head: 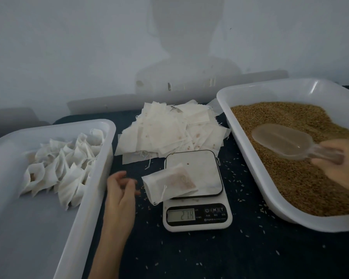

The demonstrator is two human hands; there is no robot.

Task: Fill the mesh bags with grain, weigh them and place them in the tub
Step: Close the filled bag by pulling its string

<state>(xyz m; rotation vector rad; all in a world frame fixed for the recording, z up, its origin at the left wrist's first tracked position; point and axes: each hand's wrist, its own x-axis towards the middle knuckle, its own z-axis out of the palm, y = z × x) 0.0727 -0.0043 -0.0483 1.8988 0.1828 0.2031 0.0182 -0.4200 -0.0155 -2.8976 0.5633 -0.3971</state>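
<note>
A filled mesh bag (170,183) lies on the white kitchen scale (195,190), overhanging its left edge; the display reads about 27.4. My left hand (121,190) hovers just left of the bag with loosely curled fingers, holding nothing. My right hand (340,162) grips the handle of a clear plastic scoop (284,140), held over the brown grain (302,156) in the white tub at right (248,150). The white tub at left (97,178) holds several filled bags (65,160).
A pile of empty flat mesh bags (169,129) lies behind the scale. Loose grains are scattered over the dark tabletop (210,254). A pale wall stands close behind the table.
</note>
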